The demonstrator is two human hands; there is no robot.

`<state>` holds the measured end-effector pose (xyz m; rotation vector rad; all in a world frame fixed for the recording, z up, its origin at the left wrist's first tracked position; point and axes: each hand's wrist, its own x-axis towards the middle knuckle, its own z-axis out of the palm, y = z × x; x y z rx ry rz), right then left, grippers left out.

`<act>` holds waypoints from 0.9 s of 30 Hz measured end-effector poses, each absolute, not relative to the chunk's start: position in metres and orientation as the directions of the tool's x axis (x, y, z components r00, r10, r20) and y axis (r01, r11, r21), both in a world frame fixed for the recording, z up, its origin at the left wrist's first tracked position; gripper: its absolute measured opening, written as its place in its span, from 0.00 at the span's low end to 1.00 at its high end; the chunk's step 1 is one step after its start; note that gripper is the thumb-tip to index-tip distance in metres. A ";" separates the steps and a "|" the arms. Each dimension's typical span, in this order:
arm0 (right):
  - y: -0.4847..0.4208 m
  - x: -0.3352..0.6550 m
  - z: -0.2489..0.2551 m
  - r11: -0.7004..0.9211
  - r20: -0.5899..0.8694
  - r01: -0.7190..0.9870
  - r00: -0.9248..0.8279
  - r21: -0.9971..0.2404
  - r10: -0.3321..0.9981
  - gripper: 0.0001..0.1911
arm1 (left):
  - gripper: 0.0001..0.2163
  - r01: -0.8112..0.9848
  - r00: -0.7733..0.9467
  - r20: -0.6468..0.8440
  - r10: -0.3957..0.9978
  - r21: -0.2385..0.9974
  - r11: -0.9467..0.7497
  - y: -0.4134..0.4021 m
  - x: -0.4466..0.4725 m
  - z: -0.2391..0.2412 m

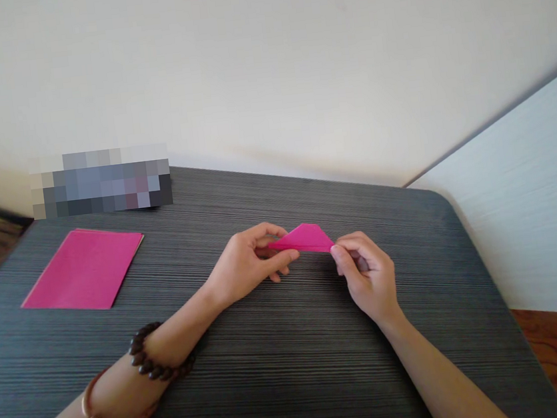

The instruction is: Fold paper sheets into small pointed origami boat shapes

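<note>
Pinching the folded pink paper [308, 236] at frame centre, the right hand [370, 271] clamped thumb and forefinger on its right corner; the left hand [251, 260] closed thumb and fingers on its left end. Several folds appeared complete; at frame left, pink sheets [84, 270] lay flat, apparently unfolded.

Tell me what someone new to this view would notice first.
Probably the folded pink paper near the middle, held between the left hand and the right hand above the dark table. Next, the flat pink sheets lying at the table's left side. The dark beaded bracelet on the left wrist, in the lower left of the picture, also stands out.
</note>
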<state>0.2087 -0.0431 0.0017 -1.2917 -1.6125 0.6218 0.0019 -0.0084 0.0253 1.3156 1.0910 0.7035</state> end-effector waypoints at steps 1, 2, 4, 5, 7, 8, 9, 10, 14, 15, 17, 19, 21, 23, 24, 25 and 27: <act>-0.042 0.210 0.001 0.307 0.360 0.454 0.032 -0.836 0.932 0.06 | 0.16 0.132 0.341 -0.214 0.915 0.975 0.179 -0.007 0.002 0.025; -0.042 0.211 0.000 0.302 0.361 0.455 0.046 -0.838 0.932 0.07 | 0.15 0.093 0.317 -0.199 0.927 0.979 0.179 -0.006 0.001 0.025; -0.041 0.212 0.000 0.296 0.345 0.452 0.028 -0.842 0.938 0.07 | 0.13 0.029 0.291 -0.161 0.943 0.987 0.159 -0.006 0.001 0.024; -0.041 0.213 -0.001 0.292 0.330 0.445 0.009 -0.847 0.944 0.07 | 0.13 0.005 0.284 -0.142 0.948 0.989 0.147 -0.006 0.002 0.023; -0.041 0.213 0.000 0.296 0.303 0.424 -0.052 -0.856 0.951 0.06 | 0.13 -0.007 0.275 -0.121 0.954 0.992 0.128 -0.007 0.003 0.023; -0.041 0.213 0.000 0.305 0.296 0.418 -0.087 -0.856 0.951 0.06 | 0.14 0.007 0.271 -0.116 0.956 0.993 0.118 -0.008 0.004 0.022; -0.041 0.213 0.000 0.317 0.294 0.416 -0.121 -0.852 0.948 0.07 | 0.15 0.029 0.270 -0.113 0.956 0.994 0.109 -0.010 0.004 0.022; -0.042 0.213 0.001 0.330 0.295 0.419 -0.149 -0.846 0.944 0.09 | 0.15 0.056 0.270 -0.110 0.957 0.994 0.098 -0.011 0.005 0.022; -0.044 0.212 0.001 0.341 0.307 0.470 -0.150 -0.814 0.940 0.07 | 0.17 0.166 0.234 -0.059 0.970 0.986 0.020 -0.015 0.007 0.021; -0.045 0.211 0.001 0.336 0.312 0.478 -0.133 -0.812 0.941 0.06 | 0.17 0.196 0.209 -0.031 0.977 0.980 -0.011 -0.016 0.007 0.021; -0.045 0.210 0.001 0.328 0.321 0.484 -0.100 -0.812 0.942 0.04 | 0.17 0.253 0.163 0.041 0.986 0.964 -0.082 -0.017 0.007 0.021; -0.045 0.210 0.001 0.328 0.333 0.488 -0.081 -0.809 0.940 0.04 | 0.15 0.294 0.150 0.120 0.981 0.942 -0.161 -0.018 0.006 0.021; -0.045 0.210 0.001 0.335 0.346 0.502 -0.076 -0.797 0.935 0.04 | 0.11 0.329 0.160 0.198 0.967 0.913 -0.241 -0.018 0.006 0.021; -0.045 0.210 0.002 0.348 0.358 0.517 -0.084 -0.782 0.930 0.04 | 0.08 0.352 0.159 0.289 0.944 0.877 -0.328 -0.018 0.006 0.020; -0.045 0.210 0.002 0.355 0.364 0.522 -0.090 -0.775 0.927 0.04 | 0.07 0.358 0.155 0.332 0.931 0.859 -0.366 -0.018 0.006 0.019; -0.046 0.210 0.003 0.364 0.371 0.524 -0.096 -0.770 0.924 0.04 | 0.06 0.362 0.149 0.367 0.918 0.844 -0.396 -0.018 0.006 0.018; -0.046 0.210 0.003 0.384 0.390 0.527 -0.106 -0.758 0.915 0.05 | 0.05 0.365 0.140 0.411 0.901 0.824 -0.433 -0.017 0.006 0.017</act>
